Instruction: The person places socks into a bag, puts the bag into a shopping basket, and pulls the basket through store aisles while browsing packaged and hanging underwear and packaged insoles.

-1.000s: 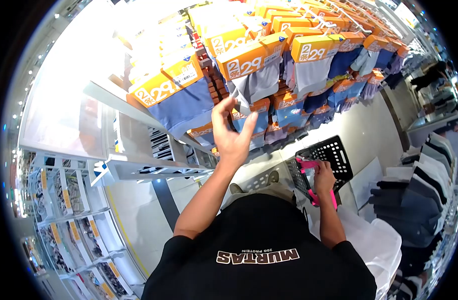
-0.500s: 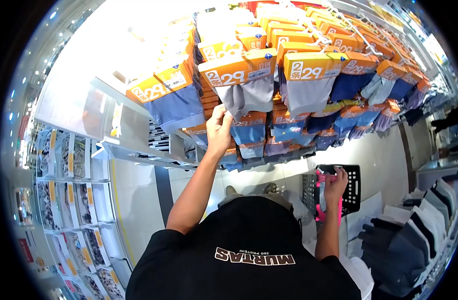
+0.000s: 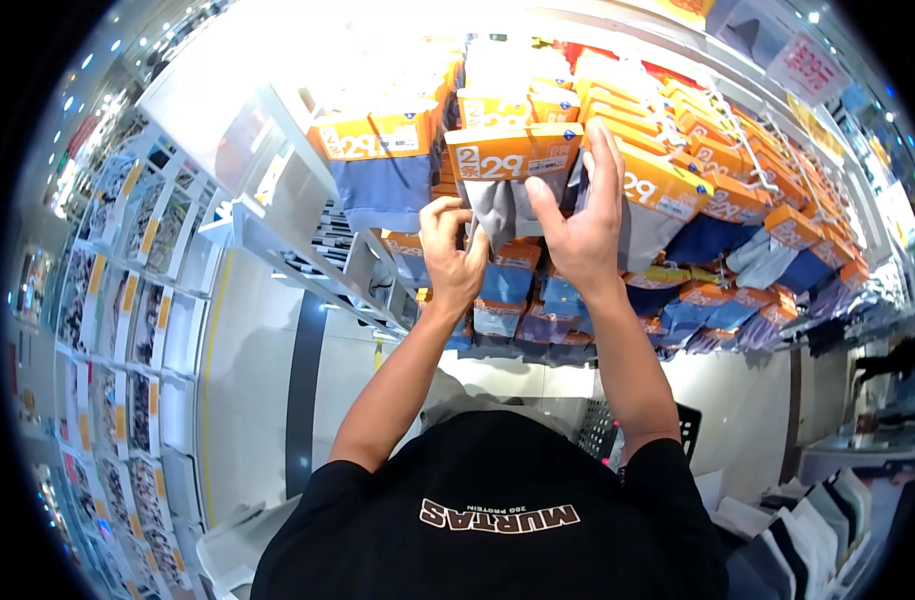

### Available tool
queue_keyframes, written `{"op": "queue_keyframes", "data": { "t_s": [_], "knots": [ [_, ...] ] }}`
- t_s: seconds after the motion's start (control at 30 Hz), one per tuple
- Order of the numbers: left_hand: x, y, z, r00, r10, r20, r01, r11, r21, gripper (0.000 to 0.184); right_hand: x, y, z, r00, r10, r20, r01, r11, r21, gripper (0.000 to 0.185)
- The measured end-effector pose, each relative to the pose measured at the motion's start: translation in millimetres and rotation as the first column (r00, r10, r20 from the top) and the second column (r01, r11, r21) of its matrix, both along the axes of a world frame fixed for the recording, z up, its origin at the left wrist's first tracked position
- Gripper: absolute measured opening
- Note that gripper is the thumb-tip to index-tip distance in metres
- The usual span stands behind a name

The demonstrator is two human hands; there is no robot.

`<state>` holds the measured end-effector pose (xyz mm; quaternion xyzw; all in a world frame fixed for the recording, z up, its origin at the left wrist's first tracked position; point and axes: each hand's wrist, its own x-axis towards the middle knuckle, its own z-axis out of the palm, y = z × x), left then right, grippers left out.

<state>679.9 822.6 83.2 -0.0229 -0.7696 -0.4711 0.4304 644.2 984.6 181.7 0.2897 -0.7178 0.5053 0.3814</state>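
Observation:
A grey underwear pack [image 3: 492, 205] hangs from an orange card [image 3: 512, 152] printed with "29" at the front of the rack. My left hand [image 3: 453, 250] is closed on the lower left part of its grey cloth, bunching it between thumb and fingers. My right hand [image 3: 589, 225] stands open at the pack's right side, fingers stretched upward and thumb apart, close to the card's right edge. Whether its palm touches the pack I cannot tell. To the left hangs a blue pack [image 3: 382, 190], and to the right another grey pack [image 3: 649, 225], partly behind my right hand.
Several rows of orange-carded packs [image 3: 792, 228] hang on hooks to the right and below. White shelving with small goods [image 3: 142, 340] lines the left. A black basket [image 3: 599, 428] is partly hidden behind my right arm. Hanging garments [image 3: 812, 535] are at lower right.
My right hand has left the pink-handled basket and risen to the pack's right side, opening. My left hand stays at the grey cloth. The view has shifted slightly.

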Motion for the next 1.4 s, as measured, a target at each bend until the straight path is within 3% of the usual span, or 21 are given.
{"op": "queue_keyframes", "data": {
  "t_s": [0.03, 0.07, 0.17, 0.2, 0.23, 0.3, 0.37, 0.47, 0.57, 0.63, 0.73, 0.77, 0.83, 0.93, 0.97, 1.07, 1.17, 1.2, 1.3, 1.33, 1.4],
  "knots": [
    [1, -3, 0, 0.999, 0.006, 0.032, -0.004, 0.998, -0.064, 0.015, -5, -6, 1, 0.999, -0.002, 0.036, 0.002, 1.0, -0.019, 0.074],
    [4, -1, -1, 0.997, -0.007, 0.081, 0.005, 1.0, 0.016, 0.018, -8, -11, 0, 0.997, -0.003, 0.071, 0.005, 0.999, -0.038, 0.076],
    [8, -2, 4, 0.998, -0.003, 0.066, 0.008, 0.997, -0.082, 0.029, -12, -21, -4, 0.928, 0.274, 0.253, -0.196, 0.936, -0.292, 0.079],
    [10, 0, 8, 0.998, 0.021, 0.056, -0.017, 0.996, -0.087, 0.028, -13, -21, -7, 0.926, 0.269, 0.266, -0.182, 0.934, -0.309, 0.078],
    [9, 1, 13, 0.998, 0.038, 0.051, -0.034, 0.996, -0.077, 0.026, -16, -22, -12, 0.921, 0.298, 0.253, -0.199, 0.914, -0.354, 0.076],
    [14, 3, 18, 0.996, 0.064, 0.064, -0.06, 0.996, -0.059, 0.023, -14, -16, -14, 0.922, 0.229, 0.311, -0.145, 0.951, -0.272, 0.065],
    [18, -3, 21, 0.999, 0.031, 0.011, -0.031, 0.999, -0.013, 0.016, -8, -12, -8, 0.825, 0.419, 0.379, -0.266, 0.879, -0.395, 0.053],
    [34, -15, 26, 0.937, -0.208, 0.281, 0.128, 0.952, 0.276, 0.028, -15, -6, -10, 0.694, 0.592, 0.409, -0.377, 0.784, -0.494, 0.038],
    [34, -10, 26, 0.95, -0.303, 0.074, 0.251, 0.882, 0.4, 0.031, -12, -3, -5, 0.624, 0.673, 0.397, -0.416, 0.717, -0.56, 0.031],
    [36, -14, 18, 0.916, -0.394, 0.077, 0.305, 0.806, 0.507, 0.032, -9, 0, -5, 0.602, 0.697, 0.388, -0.425, 0.692, -0.584, 0.032],
    [42, -11, 17, 0.844, -0.535, 0.045, 0.32, 0.569, 0.757, 0.026, 2, 1, 2, 0.615, 0.73, 0.297, -0.452, 0.635, -0.626, 0.034],
    [46, -8, 18, 0.835, -0.546, 0.069, 0.312, 0.574, 0.757, 0.018, 9, 0, 7, 0.622, 0.741, 0.253, -0.462, 0.608, -0.646, 0.035],
    [57, -5, 16, 0.832, -0.55, 0.077, 0.351, 0.628, 0.694, 0.015, 20, 4, 8, 0.611, 0.757, 0.231, -0.456, 0.575, -0.68, 0.032],
    [72, 5, 5, 0.95, -0.293, 0.107, 0.212, 0.858, 0.467, 0.02, 31, 23, -16, 0.586, 0.765, 0.267, -0.394, 0.557, -0.731, 0.026],
    [78, 7, 4, 0.96, -0.255, 0.113, 0.185, 0.885, 0.428, 0.034, 37, 29, -22, 0.581, 0.75, 0.315, -0.34, 0.575, -0.744, 0.025],
    [94, 13, 8, 0.85, -0.525, -0.038, 0.435, 0.66, 0.613, 0.059, 56, 45, -46, 0.521, 0.724, 0.452, -0.169, 0.606, -0.777, 0.025],
    [94, 26, -10, 0.694, -0.719, -0.019, 0.57, 0.533, 0.626, 0.07, 73, 51, -66, 0.43, 0.748, 0.506, -0.028, 0.571, -0.82, 0.027],
    [98, 27, -13, 0.629, -0.773, 0.081, 0.55, 0.517, 0.657, 0.077, 76, 52, -76, 0.4, 0.761, 0.511, -0.007, 0.56, -0.828, 0.028],
    [103, 41, -11, 0.489, -0.783, 0.385, 0.377, 0.588, 0.716, 0.052, 87, 59, -91, 0.448, 0.68, 0.581, 0.038, 0.635, -0.772, 0.03],
    [105, 46, -9, 0.504, -0.798, 0.331, 0.356, 0.54, 0.763, 0.046, 90, 65, -97, 0.419, 0.731, 0.539, 0.02, 0.586, -0.81, 0.034],
    [107, 54, -4, 0.532, -0.817, 0.221, 0.32, 0.436, 0.841, 0.035, 92, 76, -106, 0.426, 0.697, 0.577, 0.074, 0.609, -0.79, 0.036]
  ]
}}
